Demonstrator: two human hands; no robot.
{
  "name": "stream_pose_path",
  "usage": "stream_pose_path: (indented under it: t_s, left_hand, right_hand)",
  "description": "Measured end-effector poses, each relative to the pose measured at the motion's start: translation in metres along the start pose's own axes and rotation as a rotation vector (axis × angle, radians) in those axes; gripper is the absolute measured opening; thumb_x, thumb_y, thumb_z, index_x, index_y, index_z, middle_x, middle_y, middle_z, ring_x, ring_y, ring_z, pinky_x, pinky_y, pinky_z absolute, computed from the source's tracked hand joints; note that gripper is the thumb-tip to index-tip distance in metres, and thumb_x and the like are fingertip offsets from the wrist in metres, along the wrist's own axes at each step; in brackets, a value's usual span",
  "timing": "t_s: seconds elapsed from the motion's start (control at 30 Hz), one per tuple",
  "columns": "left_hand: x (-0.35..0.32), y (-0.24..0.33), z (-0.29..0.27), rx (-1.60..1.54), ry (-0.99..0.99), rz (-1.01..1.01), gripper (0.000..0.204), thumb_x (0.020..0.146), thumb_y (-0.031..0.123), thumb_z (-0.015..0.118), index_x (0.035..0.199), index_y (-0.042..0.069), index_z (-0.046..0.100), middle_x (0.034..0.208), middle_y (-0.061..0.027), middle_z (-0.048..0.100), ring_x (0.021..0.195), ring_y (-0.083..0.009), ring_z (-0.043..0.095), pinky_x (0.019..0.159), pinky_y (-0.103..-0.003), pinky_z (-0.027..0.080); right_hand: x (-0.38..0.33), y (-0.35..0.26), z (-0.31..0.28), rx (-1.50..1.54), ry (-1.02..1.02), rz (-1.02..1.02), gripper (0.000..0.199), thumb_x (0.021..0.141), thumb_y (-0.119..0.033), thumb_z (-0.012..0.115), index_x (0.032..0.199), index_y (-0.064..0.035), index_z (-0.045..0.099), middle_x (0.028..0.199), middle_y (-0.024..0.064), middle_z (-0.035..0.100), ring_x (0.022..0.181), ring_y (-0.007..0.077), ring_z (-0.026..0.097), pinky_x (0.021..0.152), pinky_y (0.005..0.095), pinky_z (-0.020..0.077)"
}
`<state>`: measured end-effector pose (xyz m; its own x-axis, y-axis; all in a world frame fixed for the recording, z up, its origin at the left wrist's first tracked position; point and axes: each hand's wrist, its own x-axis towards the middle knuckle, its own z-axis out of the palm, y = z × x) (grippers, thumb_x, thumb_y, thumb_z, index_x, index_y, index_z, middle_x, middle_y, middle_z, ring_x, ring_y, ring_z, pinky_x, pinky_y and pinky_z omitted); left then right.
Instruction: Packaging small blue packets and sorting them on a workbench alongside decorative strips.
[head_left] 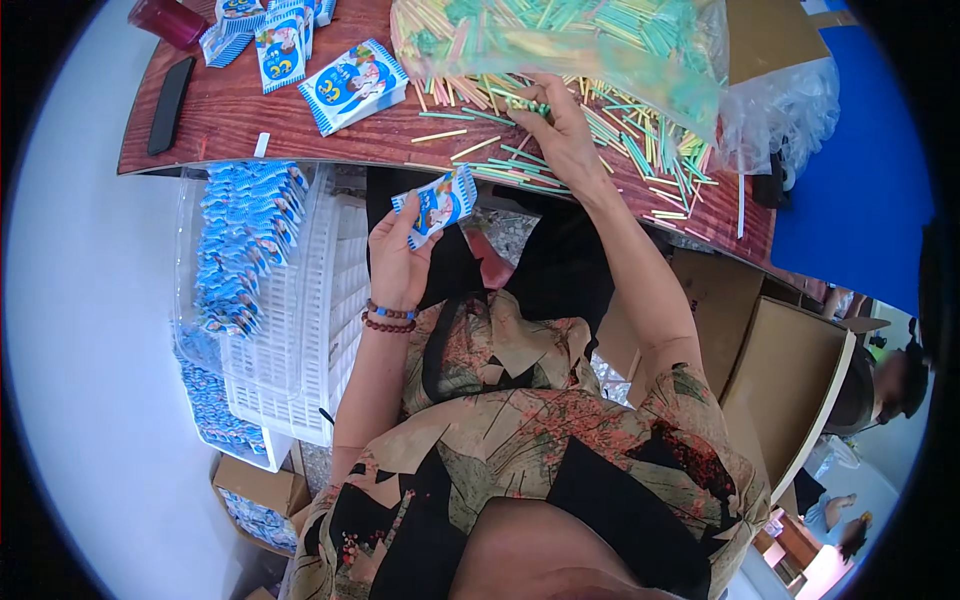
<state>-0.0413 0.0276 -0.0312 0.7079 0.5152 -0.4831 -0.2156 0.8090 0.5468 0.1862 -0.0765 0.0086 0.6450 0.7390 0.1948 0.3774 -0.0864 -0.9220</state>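
Left hand grips a blue-and-white packet between thumb and fingers, held off the table edge. Right hand lies loosely open on scattered coloured sticks, fingertips touching them; whether it pinches one is unclear. Beyond it lies a clear bag of sticks. Far left of both, more packets rest on the table.

Bright even daylight; heavy fisheye rim distortion
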Motion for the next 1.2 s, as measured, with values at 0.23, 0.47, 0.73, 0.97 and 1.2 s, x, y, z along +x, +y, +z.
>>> stream_pose_path:
  t_s: [0.23,0.47,0.73,0.97,1.2]
  left_hand:
    - [-0.002,0.001,0.006,0.002,0.005,0.015,0.017,0.092,0.017,0.061,0.1,0.002,0.064,0.098,-0.0075,0.068,0.085,-0.0147,0.066,0.072,-0.028,0.052]
    - [-0.007,0.002,0.011,0.002,0.026,0.036,0.017,0.092,0.017,0.061,0.1,0.002,0.064,0.099,-0.0085,0.068,0.088,-0.0155,0.067,0.075,-0.029,0.053]
    - [-0.007,0.005,0.016,-0.008,0.041,0.039,0.017,0.093,0.019,0.061,0.1,0.003,0.064,0.098,-0.0078,0.069,0.087,-0.0151,0.067,0.071,-0.029,0.053]
    - [-0.001,0.008,0.034,-0.075,-0.083,0.046,0.021,0.094,0.021,0.059,0.101,0.002,0.064,0.097,-0.0062,0.068,0.084,-0.0137,0.066,0.07,-0.028,0.052]
    - [0.004,0.011,0.067,-0.043,-0.105,0.119,0.023,0.094,0.023,0.06,0.094,0.001,0.066,0.088,-0.0053,0.068,0.073,-0.0105,0.062,0.061,-0.026,0.049]
  right_hand:
    - [0.001,0.01,-0.004,-0.292,-0.014,-0.166,0.027,0.095,-0.008,0.053,0.12,-0.0025,0.046,0.1,0.0061,0.064,0.095,0.0118,0.057,0.085,0.026,0.044]
    - [0.002,-0.003,-0.002,0.078,0.068,0.071,0.018,0.098,-0.013,0.049,0.11,-0.0009,0.051,0.097,0.0066,0.063,0.093,0.0129,0.057,0.087,0.0274,0.0438]
    - [0.002,-0.001,-0.009,-0.395,-0.048,-0.271,0.011,0.098,-0.013,0.047,0.098,-0.0027,0.05,0.103,0.0096,0.062,0.104,0.0211,0.056,0.095,0.0356,0.0395]
    - [-0.003,-0.046,-0.002,0.502,0.115,-0.181,0.017,0.102,-0.022,0.038,0.103,-0.0065,0.044,0.101,0.0169,0.062,0.112,0.0353,0.056,0.099,0.0443,0.0382]
    - [0.0,-0.085,0.024,1.008,0.22,-0.191,0.018,0.101,-0.025,0.04,0.101,-0.0082,0.045,0.1,0.0169,0.062,0.117,0.0391,0.052,0.101,0.0462,0.0358]
